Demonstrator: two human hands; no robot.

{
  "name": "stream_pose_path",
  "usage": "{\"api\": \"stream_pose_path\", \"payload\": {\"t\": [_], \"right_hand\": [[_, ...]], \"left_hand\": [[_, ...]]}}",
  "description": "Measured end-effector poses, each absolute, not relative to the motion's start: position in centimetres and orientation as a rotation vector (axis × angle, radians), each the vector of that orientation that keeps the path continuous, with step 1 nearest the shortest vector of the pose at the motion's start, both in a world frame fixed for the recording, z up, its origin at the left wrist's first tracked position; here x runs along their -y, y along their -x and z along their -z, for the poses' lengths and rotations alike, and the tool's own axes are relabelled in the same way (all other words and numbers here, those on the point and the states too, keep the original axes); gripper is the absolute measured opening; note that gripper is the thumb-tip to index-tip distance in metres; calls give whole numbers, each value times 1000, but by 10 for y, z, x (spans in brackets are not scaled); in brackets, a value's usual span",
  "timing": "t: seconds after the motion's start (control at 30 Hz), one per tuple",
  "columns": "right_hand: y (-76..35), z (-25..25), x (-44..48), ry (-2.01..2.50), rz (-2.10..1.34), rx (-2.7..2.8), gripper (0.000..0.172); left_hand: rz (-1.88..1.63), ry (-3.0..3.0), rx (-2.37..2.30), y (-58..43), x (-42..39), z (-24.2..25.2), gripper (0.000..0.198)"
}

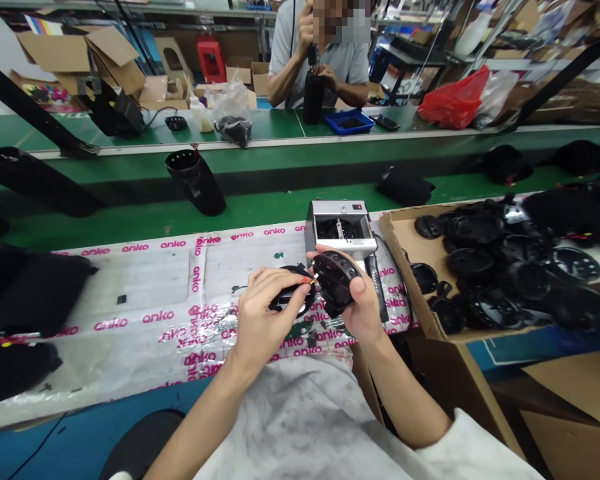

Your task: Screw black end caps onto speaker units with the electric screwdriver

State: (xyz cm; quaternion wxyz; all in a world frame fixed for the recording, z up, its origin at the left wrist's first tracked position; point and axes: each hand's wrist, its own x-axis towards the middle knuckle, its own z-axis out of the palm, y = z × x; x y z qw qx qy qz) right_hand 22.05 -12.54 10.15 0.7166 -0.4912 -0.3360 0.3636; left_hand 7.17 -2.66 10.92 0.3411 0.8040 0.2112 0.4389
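A glossy black round part [334,275] with small holes near its rim is held tilted in my right hand [363,307], the thumb on its near side and fingers behind it. Just to its left, my left hand [267,310] pinches a small connector with red and yellow wires [307,281] between thumb and fingertips, close to the part's edge. Under and behind those fingers shows a second black round piece [305,305], partly hidden. A silver machine [343,230] with an open top tray stands just beyond my hands.
At right, a cardboard box [395,250] holds many black round parts. Black fabric cylinders [196,183] stand or lie on the green bench and at left. Across the bench, a person [320,60] works on a black cylinder beside a blue tray [349,122]. Printed plastic wrap [145,287] covers the near table.
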Motion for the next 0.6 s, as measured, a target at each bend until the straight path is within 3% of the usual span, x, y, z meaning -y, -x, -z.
{"api": "stream_pose_path", "payload": {"t": [0.27, 0.4, 0.6], "right_hand": [[-236, -117, 125, 1237, -757, 1101, 61], [-233, -126, 122, 1361, -713, 1106, 57], [-230, -142, 122, 1504, -682, 1260, 55]], "left_hand": [[-1139, -2002, -589, -73, 26, -104, 6], [-1139, -1839, -686, -74, 30, -95, 15], [-1388, -1994, -521, -74, 30, -87, 18]]}}
